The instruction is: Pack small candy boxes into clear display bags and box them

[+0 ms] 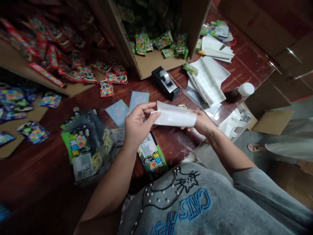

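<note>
Between my two hands is a curled sheet of white paper [176, 116], held above the red-brown table [174, 143]. The thumb and fingers of my left hand [140, 122] pinch its left end. At the other end, my right hand [201, 121] grips the sheet, its fingers partly hidden behind the paper. Below my hands lies a black and green printed packet [153, 155] with a white label. Two pale blue cards [139, 101] rest just past my left hand. To the left, a stack of similar packets [81, 147] sits near my left forearm.
A black tape dispenser [166, 83] stands beyond my hands, before a cardboard box [156, 67] of small green packets. Red packets [73, 68] fill another box at left. White sheets [207, 81], a white-capped bottle [245, 89] and a plastic bin [241, 130] are at right. A person's foot [254, 147] shows on the floor.
</note>
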### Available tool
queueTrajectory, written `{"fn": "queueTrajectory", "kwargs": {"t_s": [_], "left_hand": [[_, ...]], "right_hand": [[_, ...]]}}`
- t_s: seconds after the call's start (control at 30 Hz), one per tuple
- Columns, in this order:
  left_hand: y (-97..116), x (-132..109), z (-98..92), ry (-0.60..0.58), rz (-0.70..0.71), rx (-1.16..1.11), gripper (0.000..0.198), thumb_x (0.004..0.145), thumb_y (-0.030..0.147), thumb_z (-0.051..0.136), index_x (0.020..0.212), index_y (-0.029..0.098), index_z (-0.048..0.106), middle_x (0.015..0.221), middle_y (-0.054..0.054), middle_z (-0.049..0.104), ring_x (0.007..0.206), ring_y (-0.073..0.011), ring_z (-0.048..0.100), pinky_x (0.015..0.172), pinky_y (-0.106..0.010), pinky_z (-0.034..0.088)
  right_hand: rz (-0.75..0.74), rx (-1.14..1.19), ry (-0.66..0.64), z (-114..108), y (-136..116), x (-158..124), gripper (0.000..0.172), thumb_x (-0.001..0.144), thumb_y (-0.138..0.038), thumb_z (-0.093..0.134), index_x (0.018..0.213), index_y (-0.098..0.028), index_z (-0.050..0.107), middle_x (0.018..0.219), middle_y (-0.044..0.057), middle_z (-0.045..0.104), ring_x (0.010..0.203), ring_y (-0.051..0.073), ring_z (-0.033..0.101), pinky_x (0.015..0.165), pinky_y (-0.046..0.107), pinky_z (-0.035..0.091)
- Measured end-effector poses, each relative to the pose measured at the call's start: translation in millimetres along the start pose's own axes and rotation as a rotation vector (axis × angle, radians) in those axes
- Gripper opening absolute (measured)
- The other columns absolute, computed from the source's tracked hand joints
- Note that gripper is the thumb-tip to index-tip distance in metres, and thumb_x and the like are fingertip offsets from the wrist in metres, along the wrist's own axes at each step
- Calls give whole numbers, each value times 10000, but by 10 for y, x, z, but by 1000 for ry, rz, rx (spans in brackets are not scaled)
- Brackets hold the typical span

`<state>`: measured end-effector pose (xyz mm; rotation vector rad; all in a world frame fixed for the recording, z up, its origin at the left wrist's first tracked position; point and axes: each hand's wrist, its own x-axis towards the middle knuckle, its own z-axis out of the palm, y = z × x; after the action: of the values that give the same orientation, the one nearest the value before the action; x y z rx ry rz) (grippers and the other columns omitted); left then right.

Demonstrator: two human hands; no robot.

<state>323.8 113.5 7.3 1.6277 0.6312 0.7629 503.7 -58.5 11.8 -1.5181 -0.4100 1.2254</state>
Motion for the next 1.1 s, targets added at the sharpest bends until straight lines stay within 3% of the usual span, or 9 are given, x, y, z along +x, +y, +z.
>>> {"fn": "queueTrajectory", "kwargs": {"t_s": [0.1, 0.27, 0.53, 0.63, 0.7, 0.8, 0.93, 1.0, 1.1], "left_hand": [[23, -45, 216, 24, -46, 23, 299, 881, 396, 806, 1082, 179, 762, 849, -16, 750, 756, -142, 717, 708, -252, 591], [13, -245, 456, -5, 172, 207, 251, 965, 351, 755, 1175, 218, 782, 1064, -50, 801, 981, -188, 757, 954, -347, 612], [-90, -323, 696, -157, 223, 171, 360, 965, 238, 732, 1324, 227, 711, 1235, -89, 712, 1119, -216, 746, 1005, -391, 637], [-129, -304, 684, -137, 146, 103, 473, 935, 260, 785, 1391, 248, 660, 1353, -106, 669, 1176, -227, 738, 978, -368, 654], [-145, -308, 647, -116, 86, 88, 476, 933, 286, 798, 1387, 265, 656, 1328, -89, 700, 1151, -220, 748, 996, -377, 657], [-156, -349, 613, -126, 0, 103, 405, 958, 339, 774, 1344, 261, 679, 1246, -66, 750, 1082, -211, 767, 1039, -409, 653], [-144, -426, 635, -197, -22, 157, 331, 971, 379, 757, 1271, 244, 718, 1209, -60, 762, 1041, -202, 771, 1037, -387, 648], [-129, -457, 607, -229, 18, 199, 327, 969, 385, 758, 1263, 246, 727, 1221, -64, 759, 1033, -203, 768, 1023, -380, 650], [-127, -498, 451, -249, 92, 298, 328, 971, 401, 742, 1266, 258, 736, 1241, -75, 756, 1053, -228, 764, 1024, -409, 653]], "right_hand": [[-53, 51, 66, -153, 53, -201, 841, 899, -942, 438, 1227, -217, 708, 952, 87, 788, 766, 210, 730, 587, 305, 594], [-325, -104, 174, -359, 199, -424, 723, 821, -718, 811, 1336, -245, 630, 1224, 80, 756, 1023, 214, 721, 849, 319, 626], [-505, -381, 394, -643, 510, -490, 827, 918, -540, 746, 1628, -272, 420, 1345, 111, 687, 1189, 286, 668, 1038, 414, 583], [-533, -344, 754, -1026, 572, -542, 643, 991, -471, 613, 1576, -250, 464, 1447, 125, 636, 1254, 266, 651, 1096, 401, 544], [-465, -365, 1156, -1441, 597, -609, 584, 1061, -394, 431, 1611, -201, 389, 1548, 162, 561, 1372, 254, 600, 1160, 407, 495], [-56, -489, 1556, -2087, 680, -712, 614, 1081, -219, 185, 1674, -70, 237, 1639, 242, 459, 1517, 235, 489, 1211, 422, 441], [227, -503, 1575, -2495, 903, -692, 500, 1116, -262, 385, 1575, -83, 467, 1543, 222, 570, 1401, 285, 594, 1148, 484, 514], [266, -519, 1534, -2489, 985, -627, 465, 1072, -376, 610, 1473, -141, 591, 1472, 164, 630, 1296, 281, 657, 1114, 509, 554], [231, -583, 1498, -2385, 932, -548, 603, 1051, -354, 606, 1548, -34, 487, 1578, 289, 520, 1447, 354, 547, 1195, 565, 476]]}}
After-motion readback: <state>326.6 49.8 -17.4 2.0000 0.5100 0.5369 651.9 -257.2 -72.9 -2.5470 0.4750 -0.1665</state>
